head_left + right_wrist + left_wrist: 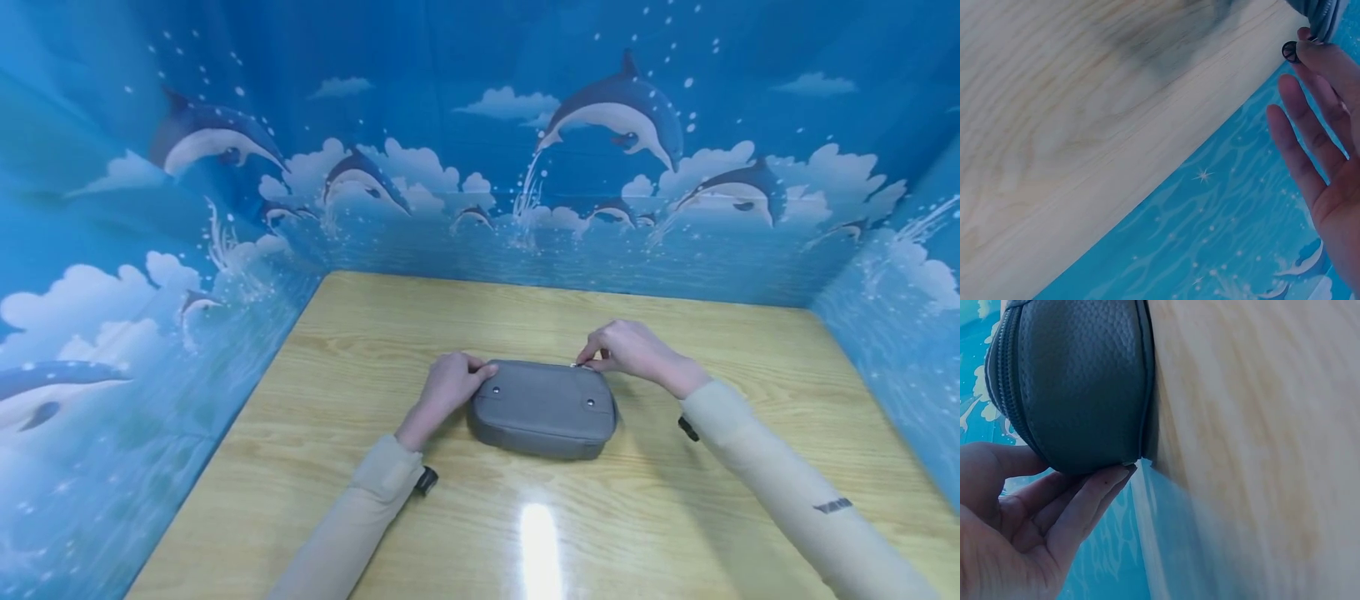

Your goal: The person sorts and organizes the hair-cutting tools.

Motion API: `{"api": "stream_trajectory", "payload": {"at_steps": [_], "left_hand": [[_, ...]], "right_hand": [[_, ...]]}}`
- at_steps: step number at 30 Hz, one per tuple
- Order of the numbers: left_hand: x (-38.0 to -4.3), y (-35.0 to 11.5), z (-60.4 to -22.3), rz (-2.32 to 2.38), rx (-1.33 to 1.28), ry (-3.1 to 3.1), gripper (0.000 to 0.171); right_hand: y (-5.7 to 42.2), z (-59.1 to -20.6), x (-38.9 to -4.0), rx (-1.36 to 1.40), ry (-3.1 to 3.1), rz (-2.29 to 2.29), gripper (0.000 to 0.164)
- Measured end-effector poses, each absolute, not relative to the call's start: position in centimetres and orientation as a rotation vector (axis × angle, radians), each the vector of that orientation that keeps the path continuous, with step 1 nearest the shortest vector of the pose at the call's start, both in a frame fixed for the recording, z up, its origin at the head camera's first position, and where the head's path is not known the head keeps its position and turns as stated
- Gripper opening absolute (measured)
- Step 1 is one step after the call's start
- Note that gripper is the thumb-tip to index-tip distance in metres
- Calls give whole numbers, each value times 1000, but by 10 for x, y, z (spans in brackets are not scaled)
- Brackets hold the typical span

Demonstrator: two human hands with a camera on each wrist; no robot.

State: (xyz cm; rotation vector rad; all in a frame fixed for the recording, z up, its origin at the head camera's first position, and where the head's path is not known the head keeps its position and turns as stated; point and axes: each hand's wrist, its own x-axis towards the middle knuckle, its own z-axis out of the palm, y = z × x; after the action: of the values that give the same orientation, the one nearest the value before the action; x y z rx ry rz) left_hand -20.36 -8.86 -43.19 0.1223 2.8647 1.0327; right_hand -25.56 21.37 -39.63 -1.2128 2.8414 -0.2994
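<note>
A grey leather-look zip pouch (543,408) with two metal studs on its upper face lies on the wooden table. My left hand (448,385) holds its left end, thumb on the upper edge; in the left wrist view, the fingers (1088,506) press against the end of the pouch, beside its zipper (1009,375). At the far right corner, my right hand (633,350) pinches the zipper pull between thumb and index finger. A round dark ring of that pull (1290,52) sticks out from the pinch in the right wrist view, while the other fingers are extended.
The light wooden table (360,325) reaches back to a blue curtain (465,242) printed with dolphins and clouds, which surrounds its left, far and right sides. A bright light reflection (540,550) shows on the table near the front.
</note>
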Motion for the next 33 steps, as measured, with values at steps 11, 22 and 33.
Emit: {"api": "stream_trajectory", "payload": {"at_steps": [11,22,33], "left_hand": [[-202,-88,-432,1047,79,2855,34],[-203,-84,-430,958,127,2927,35],[-167,-23,-408,591,940,3003,69]], "right_hand": [[241,-400,-240,-1262,2889,-279,17],[242,-411,-230,-1159,2964,-362,15],[241,-420,-227,-1096,2945,-475,6]]}}
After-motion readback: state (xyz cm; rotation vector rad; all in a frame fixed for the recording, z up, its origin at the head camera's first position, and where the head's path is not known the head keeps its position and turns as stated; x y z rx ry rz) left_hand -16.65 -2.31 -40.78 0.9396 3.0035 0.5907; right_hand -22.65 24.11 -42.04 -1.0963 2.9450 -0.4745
